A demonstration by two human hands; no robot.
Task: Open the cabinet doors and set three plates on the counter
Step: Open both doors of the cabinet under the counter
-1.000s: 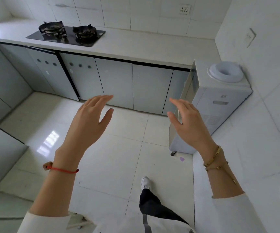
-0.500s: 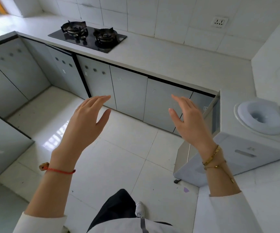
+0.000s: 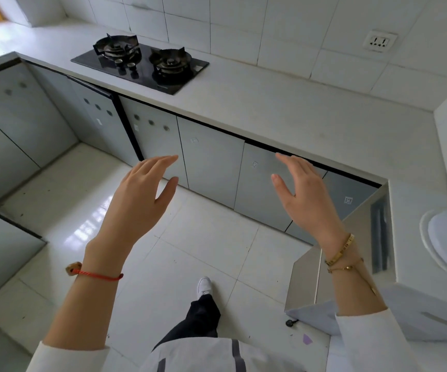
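A: Where are the hands?
B: Both are raised in the air over the floor tiles (image 3: pixel 211 237), palms facing each other. The left hand (image 3: pixel 136 200) has straight fingers kept together, thumb apart, and holds nothing. The right hand (image 3: pixel 305 197) is the same, fingers straight and bare.

A: And the cabinet doors?
B: The grey cabinet doors (image 3: pixel 211 162) lie under the white counter (image 3: pixel 284 111), beyond the fingertips, all flush and not touched by either hand. No plates show.

A: What else is there?
B: A black two-burner gas hob (image 3: pixel 142 65) sits far left on the counter. A wall socket (image 3: pixel 380 41) is far right. A white water dispenser (image 3: pixel 418 264) stands on the right, near the right forearm.
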